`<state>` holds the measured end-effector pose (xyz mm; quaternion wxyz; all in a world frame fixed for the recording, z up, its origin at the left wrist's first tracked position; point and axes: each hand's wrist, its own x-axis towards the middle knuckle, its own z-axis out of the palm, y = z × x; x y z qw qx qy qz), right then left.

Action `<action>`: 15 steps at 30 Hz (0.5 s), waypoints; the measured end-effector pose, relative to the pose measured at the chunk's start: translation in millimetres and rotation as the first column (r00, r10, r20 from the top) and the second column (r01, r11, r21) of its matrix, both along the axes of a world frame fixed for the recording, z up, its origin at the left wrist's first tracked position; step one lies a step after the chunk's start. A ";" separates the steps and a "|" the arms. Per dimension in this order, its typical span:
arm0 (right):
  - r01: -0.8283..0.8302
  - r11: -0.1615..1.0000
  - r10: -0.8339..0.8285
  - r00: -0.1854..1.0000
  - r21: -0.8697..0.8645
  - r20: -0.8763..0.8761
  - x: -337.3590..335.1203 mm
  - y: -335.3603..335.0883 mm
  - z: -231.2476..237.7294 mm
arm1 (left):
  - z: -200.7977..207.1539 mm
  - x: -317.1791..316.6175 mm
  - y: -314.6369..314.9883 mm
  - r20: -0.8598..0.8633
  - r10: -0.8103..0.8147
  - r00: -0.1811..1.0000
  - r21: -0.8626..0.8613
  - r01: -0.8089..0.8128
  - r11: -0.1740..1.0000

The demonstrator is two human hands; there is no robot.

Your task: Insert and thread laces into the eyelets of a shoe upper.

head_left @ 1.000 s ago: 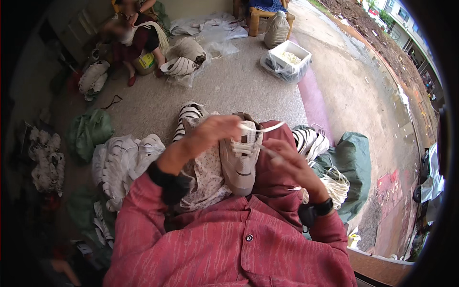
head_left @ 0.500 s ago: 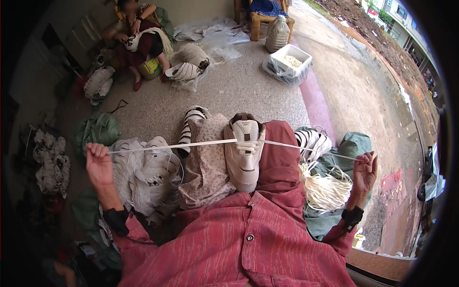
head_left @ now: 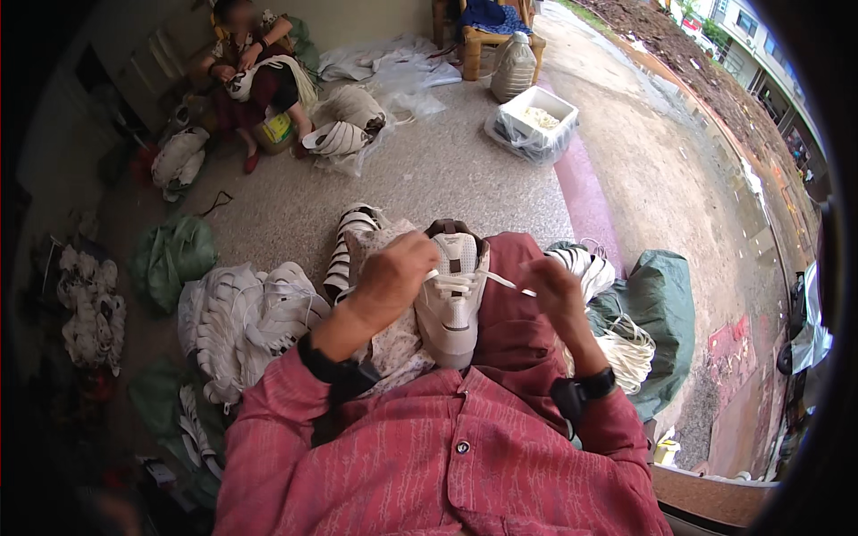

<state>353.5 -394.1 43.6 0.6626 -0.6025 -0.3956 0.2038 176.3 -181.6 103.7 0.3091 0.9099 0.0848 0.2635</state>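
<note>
- Off-white mesh and smooth beige panels, brown lining: one shoe (head_left: 450, 308), lying lengthwise across the lap, sole down, toe toward the wearer's body, opening away.
- Position: between the floral cloth (head_left: 398, 338) over the left thigh and the maroon trouser leg (head_left: 514, 335) on the right, apparently touching both.
- Left hand (head_left: 398, 271): fingers curled at the shoe's left edge, closed on the white lace (head_left: 499, 280) where a short bit shows at their tips.
- Right hand (head_left: 556, 288): over the right thigh, apart from the shoe; fingers drawn together, seemingly pinching the lace's other side. Some blur here.
- Handling, judged by eye: shoe light; toe and heel probably firm, tongue (head_left: 454, 248) and collar softer. Not fragile, though pale mesh would likely soil. Steady it by the heel or the sides of the toe.
- Lace flat, limp, rather slick by its look; best pinched near an end, flat side against the fingers.
- Lower rows laced; upper part of the tongue uncovered.
- Markings: small dark mark high on the tongue, too small to make out. Yellow label (head_left: 279, 128) on the container beside the seated co-worker (head_left: 268, 80); its print is not legible.
- Nearby: pale shoes (head_left: 237, 326) heaped left, loose laces (head_left: 627, 355) bundled right by a green sack (head_left: 668, 299).
</note>
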 end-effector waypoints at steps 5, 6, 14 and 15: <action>0.119 0.973 -0.016 0.888 -0.196 0.459 -19.9 44.4 -3.8 | -13.8 20.2 -6.4 -0.105 0.061 0.993 0.352 -0.020 0.936; 0.117 0.977 -0.019 0.884 -0.181 0.467 -20.9 48.9 -1.4 | -14.7 21.8 -6.2 -0.113 0.057 0.992 0.355 -0.013 0.935; 0.220 0.947 0.104 0.486 -0.236 0.868 -19.4 72.5 12.1 | -22.9 35.9 0.9 -0.334 0.133 0.933 0.290 -0.033 0.956; 0.155 0.955 0.150 0.480 -0.251 0.864 -16.3 74.0 12.5 | -25.5 35.5 2.8 -0.331 0.129 0.935 0.292 -0.028 0.956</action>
